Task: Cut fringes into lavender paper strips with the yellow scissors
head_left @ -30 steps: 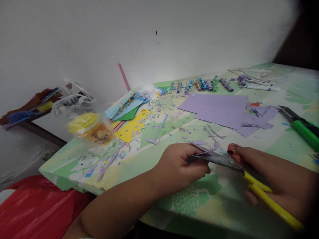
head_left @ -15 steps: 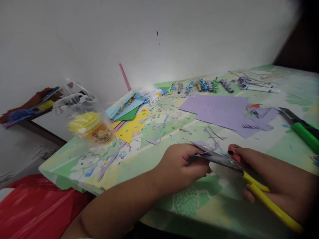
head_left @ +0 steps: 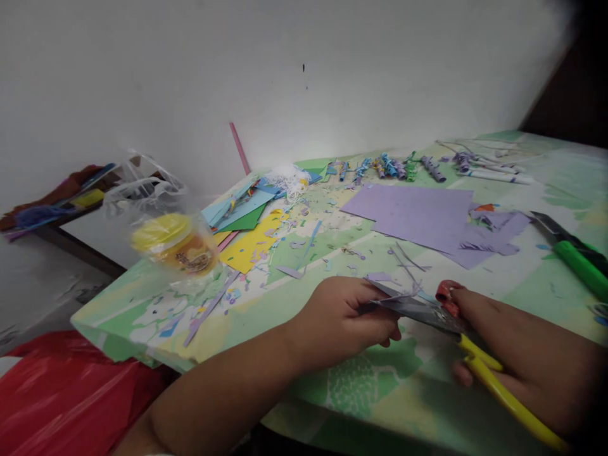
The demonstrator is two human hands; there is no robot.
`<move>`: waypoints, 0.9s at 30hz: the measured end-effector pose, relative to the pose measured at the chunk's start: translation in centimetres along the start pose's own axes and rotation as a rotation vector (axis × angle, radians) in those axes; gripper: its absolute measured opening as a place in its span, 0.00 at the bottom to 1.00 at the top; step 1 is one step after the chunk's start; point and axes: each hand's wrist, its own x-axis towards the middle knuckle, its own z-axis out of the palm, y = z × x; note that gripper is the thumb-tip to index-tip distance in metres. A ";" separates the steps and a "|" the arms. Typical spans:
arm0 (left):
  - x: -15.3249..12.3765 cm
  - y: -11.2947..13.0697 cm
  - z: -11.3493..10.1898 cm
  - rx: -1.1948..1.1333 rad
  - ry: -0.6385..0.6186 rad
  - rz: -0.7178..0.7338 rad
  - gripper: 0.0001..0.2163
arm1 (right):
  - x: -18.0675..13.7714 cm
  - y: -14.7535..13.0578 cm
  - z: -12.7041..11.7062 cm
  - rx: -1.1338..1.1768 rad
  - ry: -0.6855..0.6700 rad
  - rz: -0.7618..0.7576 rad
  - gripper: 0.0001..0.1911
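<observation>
My left hand is closed in a pinch on a thin purple paper strip low in the middle of the view. My right hand grips yellow-handled scissors. Their grey blades reach left to the strip, right at my left fingers. Both hands hover just above the green patterned table.
Purple paper sheets lie beyond the hands. Blue, green and yellow sheets sit at the left, beside a yellow-lidded jar in a clear bag. A green utility knife lies at right. Rolled paper pieces line the wall. Scraps cover the table.
The view has shifted slightly. The scissors and both hands stay together on the strip, drifting a little lower and to the left.
</observation>
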 end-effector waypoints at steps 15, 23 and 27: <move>0.0 0.0 -0.1 0.042 -0.031 0.000 0.06 | 0.4 -0.6 -0.2 -0.031 -0.041 0.088 0.15; 0.0 0.1 -0.1 -0.011 0.031 -0.037 0.06 | 0.5 -0.2 -1.3 -0.016 -0.040 0.155 0.24; 0.0 -0.1 0.2 -0.251 0.171 -0.110 0.05 | 0.4 0.2 -1.1 0.019 -0.047 0.186 0.23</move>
